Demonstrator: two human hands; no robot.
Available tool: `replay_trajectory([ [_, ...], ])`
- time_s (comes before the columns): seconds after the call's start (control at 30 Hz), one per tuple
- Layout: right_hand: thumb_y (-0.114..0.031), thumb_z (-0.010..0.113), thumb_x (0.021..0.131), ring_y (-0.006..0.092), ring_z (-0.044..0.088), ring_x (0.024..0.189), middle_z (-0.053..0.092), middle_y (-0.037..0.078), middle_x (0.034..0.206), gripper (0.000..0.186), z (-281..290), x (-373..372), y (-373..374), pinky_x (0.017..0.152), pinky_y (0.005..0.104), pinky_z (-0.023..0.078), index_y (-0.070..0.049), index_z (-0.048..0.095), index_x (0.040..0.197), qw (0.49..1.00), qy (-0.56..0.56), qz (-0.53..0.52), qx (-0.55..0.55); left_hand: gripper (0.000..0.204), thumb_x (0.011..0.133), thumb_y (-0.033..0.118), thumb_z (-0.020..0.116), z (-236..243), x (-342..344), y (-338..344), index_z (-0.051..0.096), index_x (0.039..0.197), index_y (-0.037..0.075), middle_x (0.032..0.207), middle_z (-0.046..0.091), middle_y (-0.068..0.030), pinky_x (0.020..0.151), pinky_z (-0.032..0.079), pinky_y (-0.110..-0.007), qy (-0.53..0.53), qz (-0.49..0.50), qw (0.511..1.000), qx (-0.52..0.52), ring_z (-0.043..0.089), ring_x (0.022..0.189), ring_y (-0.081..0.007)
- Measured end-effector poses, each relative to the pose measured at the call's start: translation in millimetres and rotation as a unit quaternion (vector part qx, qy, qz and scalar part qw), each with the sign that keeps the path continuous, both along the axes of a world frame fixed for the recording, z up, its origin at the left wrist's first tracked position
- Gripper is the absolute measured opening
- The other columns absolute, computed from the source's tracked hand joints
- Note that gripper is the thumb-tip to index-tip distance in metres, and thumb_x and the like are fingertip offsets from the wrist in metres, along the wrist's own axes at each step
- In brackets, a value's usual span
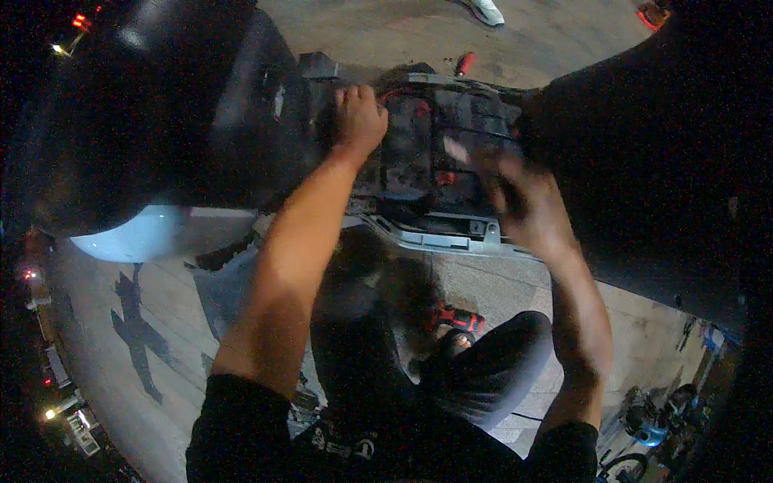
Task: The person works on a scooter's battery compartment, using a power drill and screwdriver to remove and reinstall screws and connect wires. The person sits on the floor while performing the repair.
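Before me is the opened floor section of what looks like an electric scooter, with dark battery blocks (407, 153) and red wires inside its frame (439, 240). My left hand (361, 121) reaches to the left end of this bay, its fingers curled down beside the blocks. Whatever they hold, if anything, is hidden. Over the bay's right side hovers my right hand (527, 201), smeared by motion. A pale blurred shape shows near its fingertips; I cannot tell whether the hand holds something.
A large dark body panel (177, 105) rises at left, above a light blue curved panel (133, 232). A red-handled tool (465, 63) lies beyond the bay. Near my foot is a red and black power tool (459, 318). Another person's shoe (485, 11) shows at the far edge.
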State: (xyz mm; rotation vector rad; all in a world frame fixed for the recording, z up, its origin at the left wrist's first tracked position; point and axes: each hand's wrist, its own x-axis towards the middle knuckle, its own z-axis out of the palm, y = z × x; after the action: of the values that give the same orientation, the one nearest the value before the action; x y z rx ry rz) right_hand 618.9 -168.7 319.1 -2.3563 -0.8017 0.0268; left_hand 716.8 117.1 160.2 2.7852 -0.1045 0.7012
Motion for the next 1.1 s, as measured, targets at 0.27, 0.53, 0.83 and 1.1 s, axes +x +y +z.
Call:
replay_trajectory([
  [0.27,-0.002,0.057,0.087,0.0178,0.064,0.071,0.067,0.011,0.082,0.027,-34,-159,-158,0.067,0.0320,0.050,-0.006,0.061,0.113,0.902,0.401,-0.159,-0.015,0.020,0.083,0.012,0.056,28,21,1,0.063,0.093,-0.004,0.098,0.063,-0.0201,0.090,0.043,-0.046,0.055,-0.025,0.981,0.184,0.057,0.093,-0.0393],
  [0.53,-0.016,0.057,0.086,0.0411,0.063,0.069,0.065,0.018,0.080,0.017,-333,-305,-257,0.057,0.0455,0.049,-0.008,0.057,0.101,0.917,0.249,-0.301,-0.085,0.043,0.081,0.036,0.063,34,-2,-24,0.065,0.103,-0.002,0.112,0.059,-0.0201,0.099,0.035,-0.051,0.054,0.185,0.975,0.106,0.045,0.117,-0.0356],
  [0.83,-0.024,0.062,0.083,0.0408,0.047,0.118,0.053,0.021,0.126,0.044,-367,-295,-209,0.092,0.0502,0.042,-0.010,0.055,0.125,0.929,0.205,-0.263,-0.158,0.039,0.077,0.027,0.068,39,-20,-1,0.064,0.109,0.004,0.121,0.055,-0.0207,0.104,0.029,-0.052,0.079,0.140,0.987,-0.010,0.045,0.118,-0.0373],
  [1.1,-0.028,0.062,0.084,0.0401,0.055,0.107,0.059,0.020,0.114,0.048,-364,-274,-102,0.088,0.0468,0.046,-0.009,0.053,0.127,0.852,0.389,-0.131,-0.324,0.038,0.075,0.026,0.073,48,-59,-37,0.066,0.109,0.011,0.112,0.058,-0.0131,0.092,0.042,-0.044,0.018,-0.156,0.987,0.028,0.051,0.105,-0.0347],
])
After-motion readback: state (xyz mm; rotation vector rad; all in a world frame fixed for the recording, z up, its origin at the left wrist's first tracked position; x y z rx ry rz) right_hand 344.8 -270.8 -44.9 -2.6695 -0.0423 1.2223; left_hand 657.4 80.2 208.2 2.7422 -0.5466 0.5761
